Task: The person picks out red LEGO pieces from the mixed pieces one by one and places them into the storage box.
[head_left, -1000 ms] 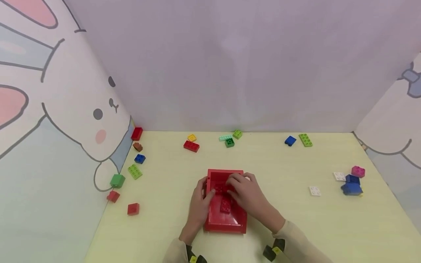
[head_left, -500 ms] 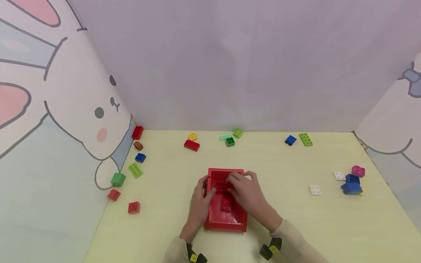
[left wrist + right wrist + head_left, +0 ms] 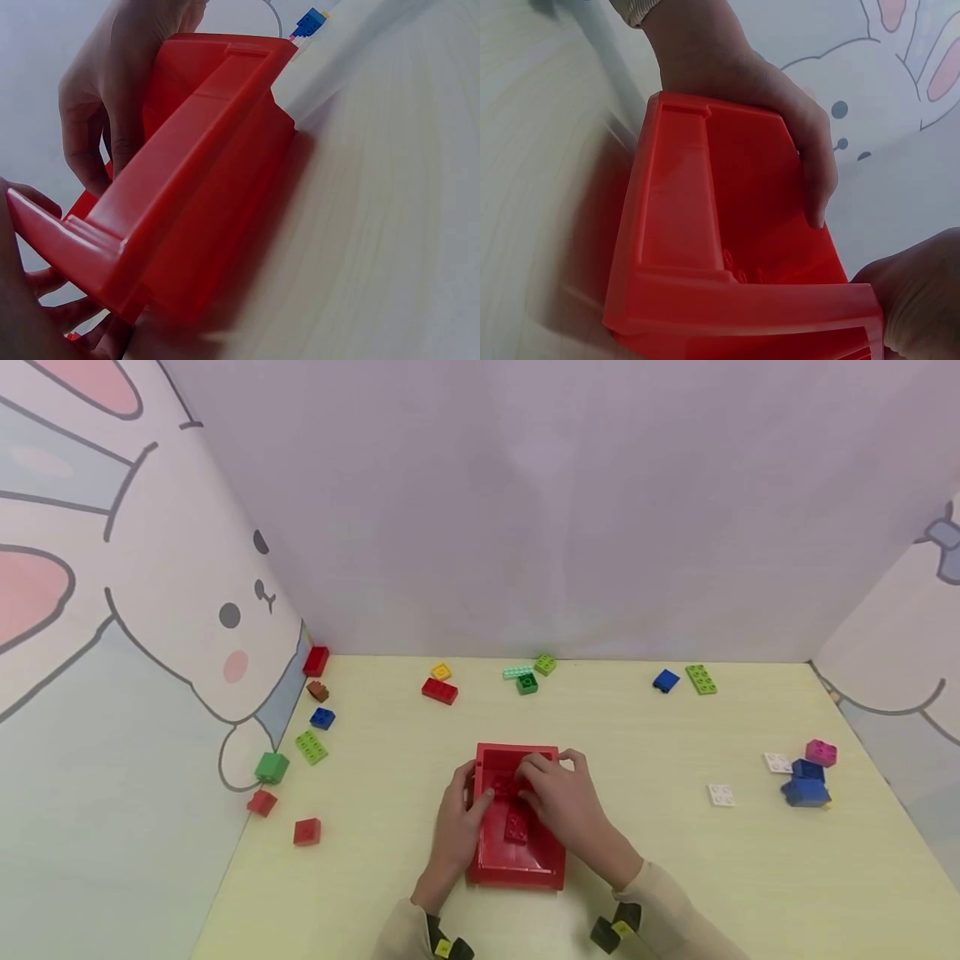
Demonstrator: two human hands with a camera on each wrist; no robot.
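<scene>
Gripping the red tray's point(image 3: 517, 868) left wall, left hand point(image 3: 456, 822) steadies; right hand point(image 3: 558, 797) pinches red bricks point(image 3: 514, 825) inside.

no readable text, labels, numbers or signs anywhere

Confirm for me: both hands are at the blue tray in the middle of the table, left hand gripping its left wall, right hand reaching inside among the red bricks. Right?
Not quite: the tray is red, not blue, as the head view shows. The rest stands: the left hand grips its left wall and the right hand reaches inside among the red bricks.
</scene>
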